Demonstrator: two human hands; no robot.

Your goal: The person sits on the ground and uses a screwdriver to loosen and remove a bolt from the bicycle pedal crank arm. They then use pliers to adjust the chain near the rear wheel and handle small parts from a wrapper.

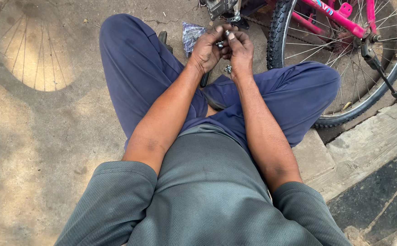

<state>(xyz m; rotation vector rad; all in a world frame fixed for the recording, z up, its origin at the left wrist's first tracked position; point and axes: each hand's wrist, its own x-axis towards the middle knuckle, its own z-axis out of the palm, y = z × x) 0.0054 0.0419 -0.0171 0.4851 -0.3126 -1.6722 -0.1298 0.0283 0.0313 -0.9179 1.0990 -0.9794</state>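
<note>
Grey shirt (207, 191) and blue trousers (134, 68) fill the foreground. Beyond the knees, left of the pink bicycle's wheel (344, 59), the left hand (206, 49) and right hand (240, 51) meet, fingertips pinching small metal nuts (219, 44). Another small metal piece (228, 69) shows just below. The fitting looks unfinished, with parts loose in hand.

I note a pink bicycle frame (339, 17) over its spoked rear wheel (344, 59) upper right, crumpled foil wrapper (191, 36) on concrete ground (39, 136), wheel shadow (30, 50) upper left.
</note>
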